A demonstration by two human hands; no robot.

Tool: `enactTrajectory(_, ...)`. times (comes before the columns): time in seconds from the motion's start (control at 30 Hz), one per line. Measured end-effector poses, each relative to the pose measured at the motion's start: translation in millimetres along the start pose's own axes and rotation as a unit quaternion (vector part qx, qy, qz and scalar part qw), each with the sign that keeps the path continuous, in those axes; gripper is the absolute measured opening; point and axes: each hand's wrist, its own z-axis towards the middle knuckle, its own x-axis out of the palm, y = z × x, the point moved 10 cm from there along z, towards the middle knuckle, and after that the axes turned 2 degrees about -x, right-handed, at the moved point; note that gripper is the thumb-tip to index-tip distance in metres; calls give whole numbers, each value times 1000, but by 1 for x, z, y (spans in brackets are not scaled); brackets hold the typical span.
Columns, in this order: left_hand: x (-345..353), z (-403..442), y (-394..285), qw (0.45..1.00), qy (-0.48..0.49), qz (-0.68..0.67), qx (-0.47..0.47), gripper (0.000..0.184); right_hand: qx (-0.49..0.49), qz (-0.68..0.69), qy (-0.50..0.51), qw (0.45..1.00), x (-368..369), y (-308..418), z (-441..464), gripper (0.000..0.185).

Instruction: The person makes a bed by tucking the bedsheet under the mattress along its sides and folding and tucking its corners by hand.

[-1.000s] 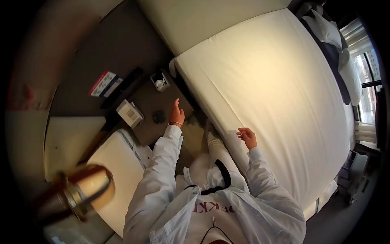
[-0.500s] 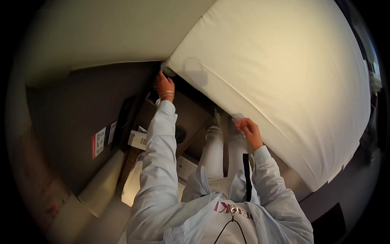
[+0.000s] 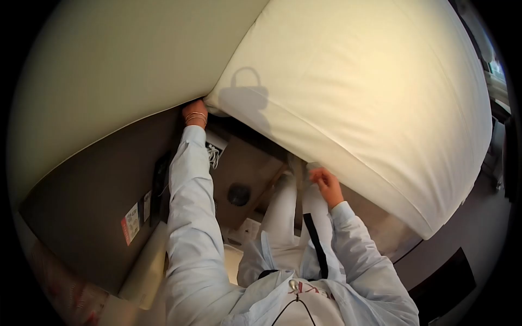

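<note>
A mattress in a pale fitted sheet fills the upper right, its corner meeting a smooth cream panel that looks like a headboard. My left hand is at this corner, tucked in under the panel's lower edge and touching the mattress corner. Its fingers are hidden, so what they grip does not show. Just below the mattress's near edge, over my legs, is my right hand. Its fingers are loosely curled and a little blurred, with nothing visible in them.
Under my left arm is a brown surface with a round black disc and white cables. A red-and-white label sits on the dark panel at left. A black flat object lies at lower right.
The view has shifted. My left hand has gone further in under the cream panel at the mattress corner. My right hand has curled in slightly, staying near the mattress edge.
</note>
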Motion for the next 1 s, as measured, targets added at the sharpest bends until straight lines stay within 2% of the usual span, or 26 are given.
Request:
enactTrajectory(0.07,20,11,0,996,54,30,-58,22,-29,-39,17,999,15,27,3,30)
enactTrajectory(0.1,17,11,-10,997,53,26,-53,22,-29,-42,11,999,14,32,3,30)
enactTrajectory(0.17,16,3,-14,984,131,65,-105,23,-50,-24,32,998,19,44,-1,33)
enactTrajectory(0.2,19,7,-18,982,131,116,-78,24,-72,-21,22,997,16,45,-5,32)
enactTrajectory(0.27,25,5,-8,982,138,79,-102,21,-64,3,1,998,7,37,-12,32)
enactTrajectory(0.3,45,2,10,968,213,90,-101,21,-49,26,-3,998,1,34,-16,32)
enactTrajectory(0.33,39,-16,-4,969,205,136,6,22,-41,81,-6,996,-3,11,-16,31)
enactTrajectory(0.37,105,-3,14,962,219,158,45,23,-45,87,-21,995,-12,0,-19,31)
enactTrajectory(0.4,103,-25,4,966,245,64,52,24,82,198,-36,976,-13,-33,-24,29)
enactTrajectory(0.43,96,-51,-13,960,272,-29,55,28,207,306,-43,928,-6,-65,-34,27)
enactTrajectory(0.47,99,-85,-29,814,328,-465,-115,31,267,403,-58,874,-1,-87,-40,31)
enactTrajectory(0.5,80,-106,-57,739,293,-595,-121,31,271,409,-56,870,0,-102,-40,31)
enactTrajectory(0.57,72,-124,-82,693,248,-660,-147,34,315,584,-132,736,5,-133,-46,33)
enactTrajectory(0.63,85,-134,-93,578,226,-757,-204,24,313,575,-121,746,3,-130,-42,31)
enactTrajectory(0.7,93,-151,-112,501,229,-802,-230,21,313,634,-112,698,6,-113,-30,30)
enactTrajectory(0.77,115,-167,-131,408,245,-855,-205,25,324,618,-110,708,5,-109,-14,25)
enactTrajectory(0.83,105,-189,-156,359,279,-865,-211,38,336,615,-80,709,7,-119,-1,21)
enactTrajectory(0.9,92,-203,-172,357,252,-871,-224,48,351,585,-95,724,4,-117,5,19)
enactTrajectory(0.93,91,-210,-178,374,257,-860,-234,54,359,586,-86,722,6,-123,6,20)
enactTrajectory(1.0,106,-216,-190,361,261,-857,-258,47,375,581,-77,718,5,-127,5,21)
